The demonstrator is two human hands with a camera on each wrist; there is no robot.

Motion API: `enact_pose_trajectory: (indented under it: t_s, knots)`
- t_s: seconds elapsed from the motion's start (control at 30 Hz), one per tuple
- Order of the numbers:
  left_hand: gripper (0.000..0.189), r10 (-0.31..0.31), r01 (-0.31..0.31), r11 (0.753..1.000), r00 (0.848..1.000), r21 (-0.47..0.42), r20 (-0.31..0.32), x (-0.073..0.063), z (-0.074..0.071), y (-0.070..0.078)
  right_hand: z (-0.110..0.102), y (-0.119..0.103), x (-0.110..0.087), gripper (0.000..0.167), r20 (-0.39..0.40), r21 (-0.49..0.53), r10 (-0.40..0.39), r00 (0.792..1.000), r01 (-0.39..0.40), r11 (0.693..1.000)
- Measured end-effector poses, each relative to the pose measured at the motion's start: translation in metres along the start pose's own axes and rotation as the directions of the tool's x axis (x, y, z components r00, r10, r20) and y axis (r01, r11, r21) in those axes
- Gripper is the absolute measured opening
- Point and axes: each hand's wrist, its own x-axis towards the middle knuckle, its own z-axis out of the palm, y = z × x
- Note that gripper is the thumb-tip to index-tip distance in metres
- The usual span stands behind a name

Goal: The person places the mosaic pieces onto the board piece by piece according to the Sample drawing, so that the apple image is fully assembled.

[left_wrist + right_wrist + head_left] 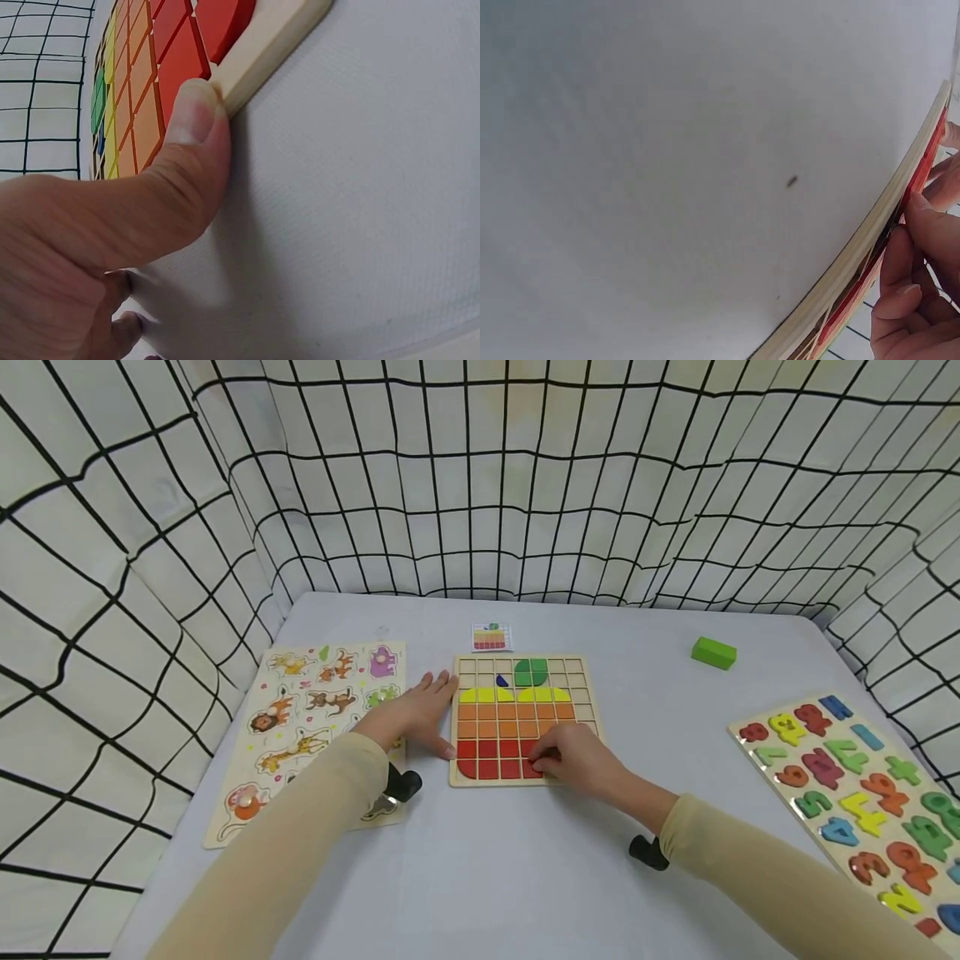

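A wooden grid board (592,693) lies mid-table, set with red, orange, yellow, green and blue tiles. My left hand (416,714) is spread along its left edge, thumb near the lower corner. In the left wrist view that thumb (196,124) presses the board's rim beside a red tile (184,64). At the board's lower right, my right hand (577,758) has its fingers curled and pinches a red tile (535,769) at the end of the red rows. The right wrist view shows the thumb and fingers (922,225) at the board's edge; they partly hide the tile.
Behind the board lies a small pattern card (491,637). An animal puzzle board (247,743) is at left, partly under my left arm. At right are a green block (713,652) and a number puzzle board (825,810). Black netting (465,510) surrounds the table.
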Motion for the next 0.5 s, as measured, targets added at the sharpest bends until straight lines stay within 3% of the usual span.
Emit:
enact_pose_trajectory:
  t_s: [0.27, 0.5]
  knots:
    - [0.118, 0.016, -0.016, 1.000, 1.000, -0.008, 0.000, -0.001, 0.002, 0.000, -0.019, 0.019, -0.018, 0.007, -0.034, 0.054, 0.023, 0.999, -0.021, 0.998]
    - [0.118, 0.033, -0.033, 0.999, 0.999, 0.015, -0.003, -0.003, -0.001, 0.000, -0.049, 0.060, -0.063, 0.011, -0.034, 0.046, 0.082, 0.996, -0.081, 0.996]
